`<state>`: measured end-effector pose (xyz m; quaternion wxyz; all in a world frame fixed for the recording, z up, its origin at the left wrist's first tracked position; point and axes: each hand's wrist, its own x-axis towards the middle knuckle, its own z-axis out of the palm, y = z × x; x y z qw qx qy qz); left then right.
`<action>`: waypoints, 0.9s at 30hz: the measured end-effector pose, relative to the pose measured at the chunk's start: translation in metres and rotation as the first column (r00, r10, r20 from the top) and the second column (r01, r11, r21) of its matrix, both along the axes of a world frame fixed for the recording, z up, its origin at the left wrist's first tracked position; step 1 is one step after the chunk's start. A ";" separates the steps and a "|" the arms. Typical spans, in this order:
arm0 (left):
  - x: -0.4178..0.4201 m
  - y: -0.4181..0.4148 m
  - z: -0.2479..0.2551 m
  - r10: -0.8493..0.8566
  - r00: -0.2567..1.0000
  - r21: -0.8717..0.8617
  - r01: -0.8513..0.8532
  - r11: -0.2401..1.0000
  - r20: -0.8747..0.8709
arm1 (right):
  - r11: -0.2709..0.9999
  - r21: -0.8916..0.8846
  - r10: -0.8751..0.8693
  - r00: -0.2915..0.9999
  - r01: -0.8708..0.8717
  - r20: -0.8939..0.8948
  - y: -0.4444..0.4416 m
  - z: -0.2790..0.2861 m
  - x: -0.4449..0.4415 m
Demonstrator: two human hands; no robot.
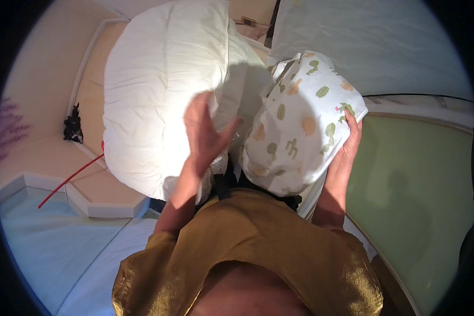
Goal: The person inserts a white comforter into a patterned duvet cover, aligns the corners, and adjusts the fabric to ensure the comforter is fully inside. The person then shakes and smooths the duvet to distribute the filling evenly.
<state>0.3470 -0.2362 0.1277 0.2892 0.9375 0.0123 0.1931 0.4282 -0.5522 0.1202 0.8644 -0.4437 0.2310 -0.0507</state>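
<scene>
A thick, folded white quilt point(150, 91) with stitched seams stands in front of me, left of centre. My left hand point(205, 128) is over its right side, thumb and fingers apart and slightly blurred. Whether it touches the quilt I cannot tell. To the right is a white cloth bag or cover point(296, 126) printed with green cacti and orange shapes, bulging as if stuffed. My right hand point(352, 136) grips its right edge, with the thumb on top and the other fingers hidden behind. Its lower end rests close to my body.
A thin red stick point(71, 179) juts out left of the quilt. Against the left wall lies a small black object point(74, 125). A pale sheet point(363, 47) hangs at the upper right, above a green panel point(403, 189). A light blue surface point(63, 233) spreads at lower left.
</scene>
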 end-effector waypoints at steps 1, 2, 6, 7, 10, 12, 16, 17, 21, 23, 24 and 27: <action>0.016 0.010 0.005 0.076 0.996 0.118 -0.071 0.990 -0.038 | 1.000 -0.013 -0.018 1.000 0.017 -0.015 -0.004 0.005 -0.005; 0.027 0.013 0.001 0.194 0.981 0.127 -0.191 0.973 -0.016 | 0.999 -0.048 -0.007 1.000 0.005 -0.026 -0.007 0.005 -0.009; 0.064 0.019 -0.037 0.272 0.914 0.189 -0.222 0.957 -0.302 | 0.976 -0.209 0.039 0.997 -0.052 -0.065 0.005 0.032 -0.028; 0.066 0.015 -0.056 0.320 0.895 0.319 -0.218 0.922 -0.312 | 0.964 -0.257 0.052 0.996 -0.069 -0.074 0.017 0.048 -0.034; 0.076 -0.008 -0.076 0.287 0.902 0.334 -0.175 0.926 -0.323 | 0.970 -0.199 0.128 0.990 -0.137 -0.056 0.020 0.063 -0.036; 0.085 -0.018 -0.085 0.222 0.930 0.327 -0.121 0.937 -0.293 | 0.977 -0.137 0.164 0.986 -0.166 -0.025 0.010 0.058 -0.037; 0.125 -0.023 -0.095 0.104 0.965 0.344 -0.014 0.939 -0.242 | 0.959 -0.150 0.222 0.965 -0.242 -0.140 0.009 0.033 -0.035; 0.135 -0.020 -0.097 0.104 0.962 0.406 0.008 0.914 -0.253 | 0.962 -0.081 0.249 0.959 -0.261 -0.138 0.013 0.024 -0.037; 0.176 -0.010 -0.097 0.171 0.911 0.621 0.111 0.776 -0.375 | 0.903 0.088 0.427 0.901 -0.420 -0.084 0.021 -0.013 -0.040; 0.196 -0.004 -0.098 0.229 0.856 0.696 0.192 0.692 -0.464 | 0.869 0.086 0.493 0.867 -0.487 -0.076 0.025 -0.015 -0.038; 0.203 -0.001 -0.100 0.253 0.835 0.703 0.205 0.681 -0.488 | 0.854 0.089 0.519 0.851 -0.513 -0.072 0.026 -0.019 -0.035; 0.219 0.003 -0.097 0.238 0.815 0.686 0.245 0.685 -0.529 | 0.819 0.108 0.572 0.816 -0.563 -0.087 0.028 -0.021 -0.024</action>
